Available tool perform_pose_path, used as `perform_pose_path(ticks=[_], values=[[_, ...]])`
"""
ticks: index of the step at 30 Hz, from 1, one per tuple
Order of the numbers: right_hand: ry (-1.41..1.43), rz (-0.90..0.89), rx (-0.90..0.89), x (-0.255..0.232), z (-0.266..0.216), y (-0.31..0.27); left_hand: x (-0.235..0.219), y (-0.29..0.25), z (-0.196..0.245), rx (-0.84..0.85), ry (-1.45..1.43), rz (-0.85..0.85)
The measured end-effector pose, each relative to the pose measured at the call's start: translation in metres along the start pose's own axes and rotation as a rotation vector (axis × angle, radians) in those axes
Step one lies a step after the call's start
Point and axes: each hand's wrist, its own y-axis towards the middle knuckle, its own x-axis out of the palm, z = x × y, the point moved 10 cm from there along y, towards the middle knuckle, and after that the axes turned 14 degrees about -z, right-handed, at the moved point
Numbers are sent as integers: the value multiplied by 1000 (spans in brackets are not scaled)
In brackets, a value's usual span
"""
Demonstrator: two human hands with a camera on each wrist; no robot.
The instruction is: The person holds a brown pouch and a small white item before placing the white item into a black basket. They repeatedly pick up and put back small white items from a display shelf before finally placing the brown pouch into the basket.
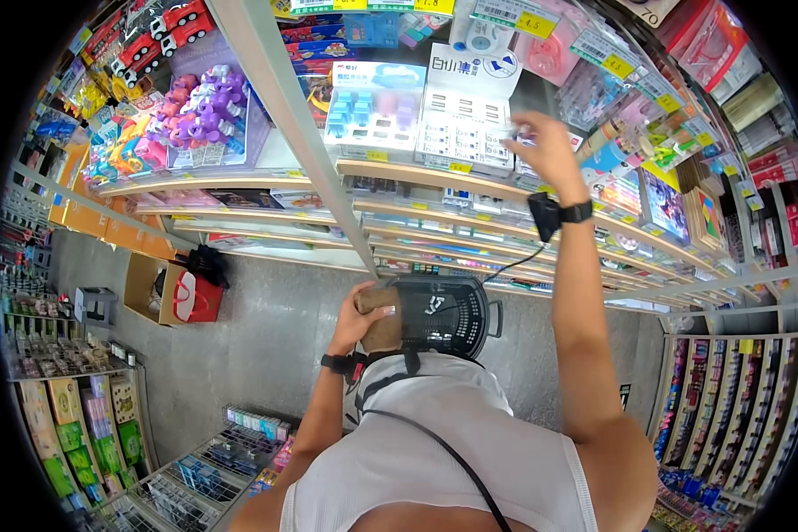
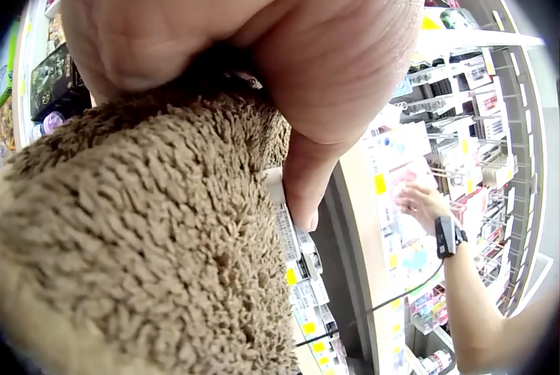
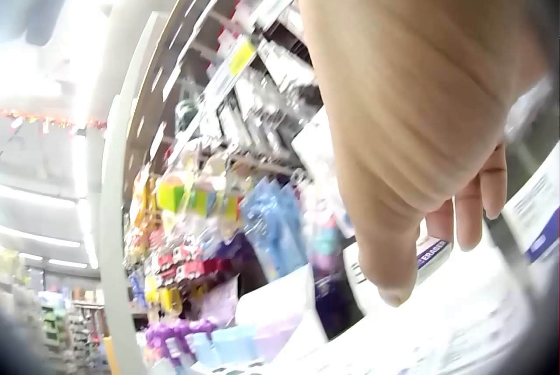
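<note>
My left hand [image 1: 356, 321] [image 2: 254, 34] grips a brown fuzzy piece [image 1: 381, 332] [image 2: 166, 235] at the left side of a black basket [image 1: 443, 310], held against the body. Over the right edge of a white display box [image 1: 464, 133] on the shelf, my right hand [image 1: 548, 155] [image 3: 420, 121] pinches a small white block with a purple label [image 3: 431, 254] between thumb and fingers. The label reads as an eraser; part of the block is hidden by the hand. Rows of small white packs fill the display box.
Left of the display box stands a box with blue and purple items [image 1: 372, 111]. A metal shelf post [image 1: 297, 115] rises further left. Below run more shelves with a wooden edge [image 1: 426, 177]. A cardboard box [image 1: 148, 284] and a red bag [image 1: 197, 297] lie on the floor.
</note>
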Motion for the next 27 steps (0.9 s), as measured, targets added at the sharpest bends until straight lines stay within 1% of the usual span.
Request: perform_pose_path(ticks=[1,3,4,6,9,11,13,17,20,23,25,27], values=[[-77,34,61,-13,18,-11,1,1,3,9,0,0],[-22,34,209,-21,52,-28,4,0,-1,13,3,-6],[-22,38,213,-19,60,-30,6,3,0,25,21,-18],[-125,-15,199,-11,59,-32,11,7,5,35,40,-35],[-166,-28,205,-1,60,-31,19,8,10,5,10,-63],[-188,-13,217,4,61,-30,21,9,15,-4,46,-47],[-257,3,274,5,60,-31,22,10,14,6,43,-53],[-204,28,307,5,59,-35,21,8,12,24,39,-48],[-193,15,279,4,55,-37,20,8,9,23,0,-43],[-181,-11,276,5,57,-38,19,7,9,29,30,-46],[-53,-12,201,7,60,-36,17,9,8,29,34,-42],[-58,-39,207,7,62,-35,16,9,8,27,37,-38]])
